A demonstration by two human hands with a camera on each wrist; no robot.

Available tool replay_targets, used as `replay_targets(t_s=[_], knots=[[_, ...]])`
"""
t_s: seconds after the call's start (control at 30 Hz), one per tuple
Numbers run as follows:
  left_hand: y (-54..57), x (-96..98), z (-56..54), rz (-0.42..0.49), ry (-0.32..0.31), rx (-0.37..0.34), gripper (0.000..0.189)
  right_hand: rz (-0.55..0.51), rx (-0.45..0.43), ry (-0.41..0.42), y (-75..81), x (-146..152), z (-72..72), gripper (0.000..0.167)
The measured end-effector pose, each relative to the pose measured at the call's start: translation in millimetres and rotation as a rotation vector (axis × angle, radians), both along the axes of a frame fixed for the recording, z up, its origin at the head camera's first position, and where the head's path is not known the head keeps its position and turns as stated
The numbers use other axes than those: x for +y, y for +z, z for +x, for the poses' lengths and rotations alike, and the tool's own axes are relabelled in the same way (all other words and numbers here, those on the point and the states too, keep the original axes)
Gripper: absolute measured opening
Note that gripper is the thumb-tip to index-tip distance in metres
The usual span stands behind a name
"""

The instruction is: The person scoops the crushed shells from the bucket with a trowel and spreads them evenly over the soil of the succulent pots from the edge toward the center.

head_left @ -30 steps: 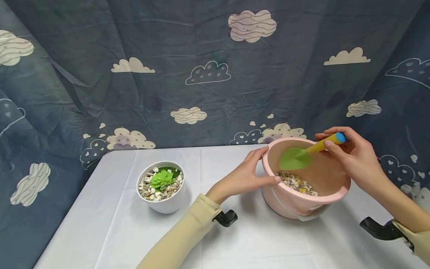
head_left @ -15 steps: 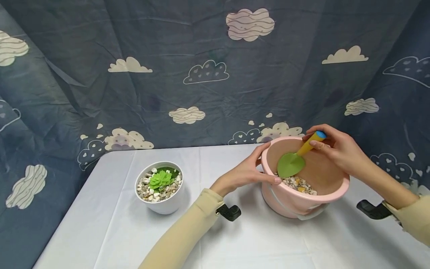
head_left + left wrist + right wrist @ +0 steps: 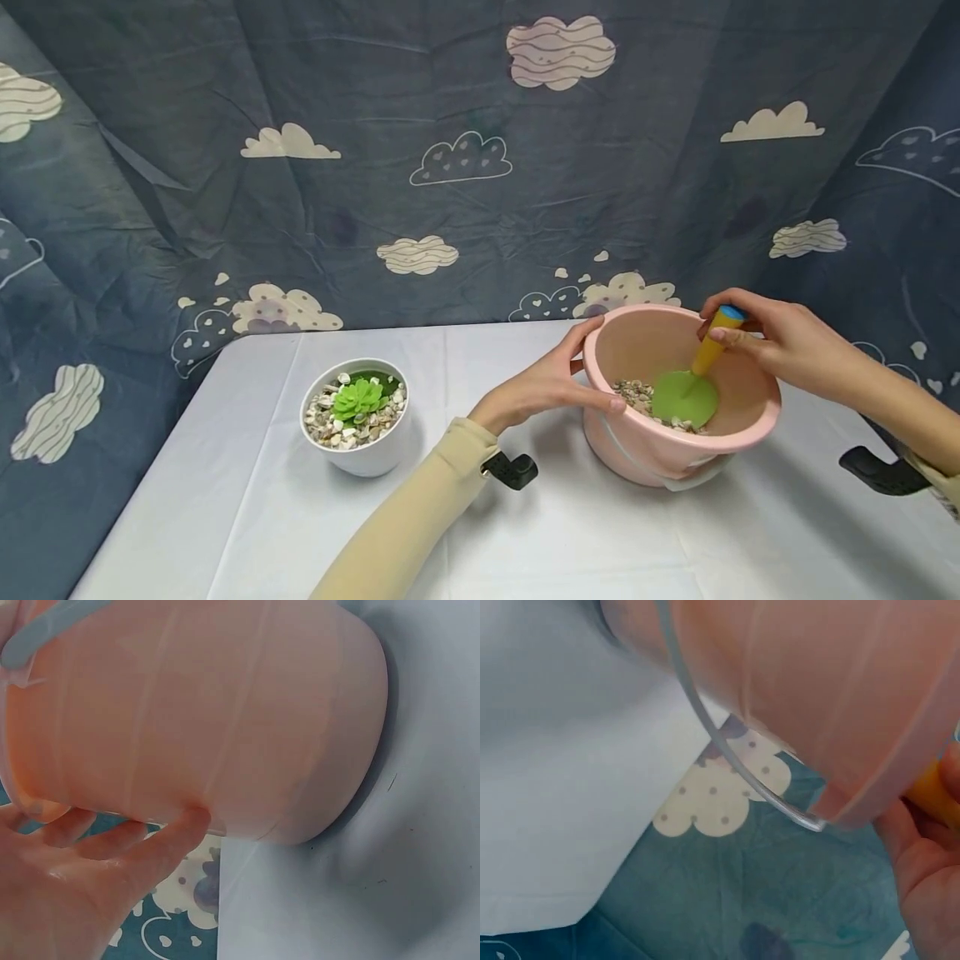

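Note:
A pink bucket (image 3: 637,446) with a grey-white handle stands upright at the right of the table, with small mixed gravel (image 3: 633,393) in its bottom. My left hand (image 3: 543,387) rests spread against the bucket's left side, thumb at the rim; in the left wrist view its fingers (image 3: 172,844) press the outer wall. My right hand (image 3: 780,342), over the bucket's right rim, grips the yellow, blue-tipped handle of a small toy shovel (image 3: 686,398). The shovel's green blade points down into the gravel, its lower edge apparently hidden among the stones.
A white pot (image 3: 378,457) holding a green succulent (image 3: 358,402) and pebbles stands left on the white-covered table (image 3: 247,500). Behind the table hangs a dark blue cloth (image 3: 360,92) with cloud prints. The bucket's carrying handle (image 3: 727,754) hangs down along its outside.
My right hand has lowered the shovel from the rim into the gravel, tipping its handle upright and its blade rightward. The left hand stays against the bucket.

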State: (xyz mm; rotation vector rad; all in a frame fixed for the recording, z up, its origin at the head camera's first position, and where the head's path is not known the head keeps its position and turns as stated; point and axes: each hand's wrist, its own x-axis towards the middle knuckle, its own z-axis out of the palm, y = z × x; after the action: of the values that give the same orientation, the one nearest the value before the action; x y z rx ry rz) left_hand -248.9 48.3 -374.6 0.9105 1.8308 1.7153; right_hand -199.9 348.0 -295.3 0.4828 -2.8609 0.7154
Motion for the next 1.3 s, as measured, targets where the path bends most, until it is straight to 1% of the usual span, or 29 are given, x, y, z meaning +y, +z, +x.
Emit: replay_targets(t_s=[0.13, 0.17, 0.27, 0.3, 0.37, 0.43, 0.53, 0.57, 0.63, 0.73, 0.83, 1.03, 1.17, 1.3], knots=[[0.9, 0.5, -0.8, 0.004, 0.004, 0.0, 0.105, -0.014, -0.061, -0.03, 1.8, -0.7, 3.2, 0.018], [0.9, 0.7, -1.0, 0.006, 0.005, -0.002, 0.105, -0.024, -0.075, -0.024, 1.2, -1.0, 3.5, 0.018], [0.0, 1.0, -1.4, 0.017, 0.005, -0.007, 0.105, -0.059, -0.136, -0.01, -0.6, -3.6, 3.6, 0.019], [-0.3, 1.0, -1.4, 0.02, 0.006, -0.008, 0.105, -0.072, -0.16, -0.019, -1.2, -5.0, 3.6, 0.02], [-0.9, 1.0, -1.4, 0.028, 0.004, -0.011, 0.105, -0.119, -0.221, -0.04, -2.8, -7.9, 3.4, 0.026], [-1.9, 0.5, -1.0, 0.026, 0.003, -0.012, 0.105, -0.167, -0.28, -0.073, -5.0, -11.7, 4.2, 0.036], [-3.1, -0.5, 0.0, 0.022, 0.0, -0.016, 0.105, -0.214, -0.329, -0.122, -9.5, -18.0, 6.4, 0.052], [-3.5, -0.7, 0.2, 0.02, -0.001, -0.015, 0.105, -0.233, -0.338, -0.133, -10.8, -20.3, 7.1, 0.056], [-4.0, -0.6, 0.3, 0.019, -0.008, -0.014, 0.104, -0.259, -0.332, -0.143, -12.5, -24.2, 8.1, 0.058], [-4.0, 1.2, -0.2, 0.035, -0.029, -0.013, 0.103, -0.335, -0.33, -0.152, -13.7, -29.8, 7.7, 0.054], [-4.9, 1.6, -0.9, 0.044, -0.041, -0.02, 0.102, -0.408, -0.344, -0.153, -16.9, -36.9, 3.7, 0.05], [-5.7, 2.0, -1.2, 0.047, -0.038, -0.022, 0.103, -0.476, -0.384, -0.18, -22.3, -48.0, -8.0, 0.052], [-6.8, 0.8, -1.3, 0.034, -0.033, -0.025, 0.102, -0.518, -0.409, -0.196, -24.6, -49.2, -14.3, 0.052], [-7.6, -0.1, -1.6, 0.045, -0.038, -0.025, 0.1, -0.608, -0.43, -0.205, -24.4, -46.4, -16.0, 0.053]])
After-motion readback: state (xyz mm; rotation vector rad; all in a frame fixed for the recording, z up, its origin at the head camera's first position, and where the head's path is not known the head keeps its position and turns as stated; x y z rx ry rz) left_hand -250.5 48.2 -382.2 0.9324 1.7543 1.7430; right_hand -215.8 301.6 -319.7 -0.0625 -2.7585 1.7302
